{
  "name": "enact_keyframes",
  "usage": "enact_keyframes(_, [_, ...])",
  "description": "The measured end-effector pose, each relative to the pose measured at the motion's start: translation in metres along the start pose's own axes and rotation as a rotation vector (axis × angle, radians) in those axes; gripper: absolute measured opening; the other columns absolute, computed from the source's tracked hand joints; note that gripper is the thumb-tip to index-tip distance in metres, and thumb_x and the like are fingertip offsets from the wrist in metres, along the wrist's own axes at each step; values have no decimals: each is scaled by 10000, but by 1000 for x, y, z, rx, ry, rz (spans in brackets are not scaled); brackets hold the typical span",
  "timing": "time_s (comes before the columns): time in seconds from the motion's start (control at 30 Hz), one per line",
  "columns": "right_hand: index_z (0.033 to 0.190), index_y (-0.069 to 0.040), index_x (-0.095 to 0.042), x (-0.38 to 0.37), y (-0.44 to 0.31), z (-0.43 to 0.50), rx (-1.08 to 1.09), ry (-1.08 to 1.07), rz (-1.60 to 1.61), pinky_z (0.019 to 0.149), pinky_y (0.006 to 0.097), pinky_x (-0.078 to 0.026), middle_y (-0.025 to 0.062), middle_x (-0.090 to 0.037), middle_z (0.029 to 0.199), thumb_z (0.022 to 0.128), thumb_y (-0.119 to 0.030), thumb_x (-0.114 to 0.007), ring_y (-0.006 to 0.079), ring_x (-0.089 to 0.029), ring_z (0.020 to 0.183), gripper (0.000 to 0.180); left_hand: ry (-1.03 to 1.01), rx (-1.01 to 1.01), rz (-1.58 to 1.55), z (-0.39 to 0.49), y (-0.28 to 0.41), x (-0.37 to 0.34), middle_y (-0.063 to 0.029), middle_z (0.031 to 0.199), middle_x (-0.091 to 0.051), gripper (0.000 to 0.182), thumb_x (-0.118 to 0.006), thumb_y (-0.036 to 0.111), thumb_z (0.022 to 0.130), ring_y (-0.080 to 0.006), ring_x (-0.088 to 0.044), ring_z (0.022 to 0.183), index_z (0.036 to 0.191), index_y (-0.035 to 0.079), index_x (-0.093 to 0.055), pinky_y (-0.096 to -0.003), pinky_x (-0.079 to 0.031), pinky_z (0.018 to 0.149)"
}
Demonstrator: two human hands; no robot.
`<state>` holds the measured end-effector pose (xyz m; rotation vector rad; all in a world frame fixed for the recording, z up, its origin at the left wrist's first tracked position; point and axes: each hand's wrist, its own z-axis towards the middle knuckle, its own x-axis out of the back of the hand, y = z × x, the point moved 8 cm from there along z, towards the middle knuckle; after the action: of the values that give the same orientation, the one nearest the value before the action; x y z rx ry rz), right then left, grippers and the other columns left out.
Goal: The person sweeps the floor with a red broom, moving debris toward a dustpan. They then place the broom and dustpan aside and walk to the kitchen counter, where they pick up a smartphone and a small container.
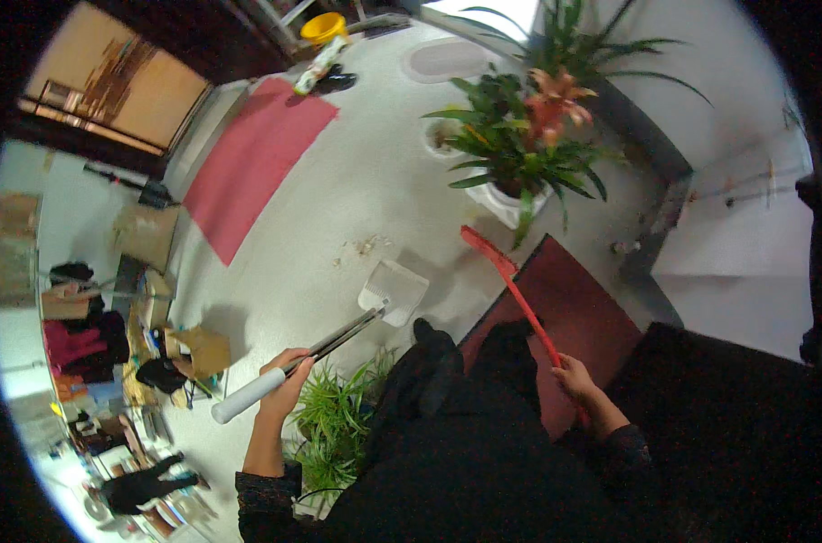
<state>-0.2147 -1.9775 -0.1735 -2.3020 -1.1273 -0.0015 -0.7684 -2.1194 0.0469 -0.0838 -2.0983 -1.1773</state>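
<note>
My left hand (286, 380) is closed around the metal handle, with a grey grip end, of a white long-handled dustpan (394, 292), which rests on the pale floor. Just beyond the pan lies a small scattered pile of light debris (367, 247). In my right hand (577, 381) is the red handle of a broom (489, 250); its red head is to the right of the pan, by the corner of a dark red mat (573, 298) and near a white plant pot (512, 207). Whether the broom head touches the floor I cannot tell.
Leafy plants with a reddish flower (553, 108) stand ahead right; spider plants (336, 414) are beside my left arm. A pink-red mat (258, 163) lies ahead left, a yellow bucket (324, 28) beyond. Cardboard boxes (204, 349) stand left. Another person (146, 483) is at lower left.
</note>
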Motion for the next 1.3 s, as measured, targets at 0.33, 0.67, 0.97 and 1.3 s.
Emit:
enact_keyframes(0.33, [1267,-90,-396,-139,-197,52,267,-62,-681,753,410,-449,180,-588,1011,804,-283,-558,339,-573,896,527,175,214,-94,-44,-140,94,-52,819,-612,179,-617,102,785,-96,-540,728,944,19,-617,-232,-443,666])
enact_keyframes(0.67, [1287,-161,-367,-293,-373,190,574,-242,-1182,690,451,-457,162,-599,912,861,-246,-411,351,-580,815,436,440,423,-141,-108,-209,115,-66,861,-619,148,-628,50,765,-133,-570,779,907,7,-630,-262,-457,709])
enact_keyframes(0.97, [1100,-152,-511,-317,-417,278,727,-299,-1266,655,455,-466,151,-606,882,836,-169,-446,355,-585,817,272,448,457,-116,-78,-181,121,-103,903,-625,162,-632,45,760,-156,-585,833,916,0,-625,-265,-461,732])
enact_keyframes(1.3, [1179,-191,-485,-123,-417,216,456,-367,-1597,691,453,-446,144,-610,881,868,-279,-412,340,-584,841,331,408,488,-253,-49,-193,100,-96,902,-628,172,-652,64,740,-171,-587,833,898,0,-630,-287,-459,762])
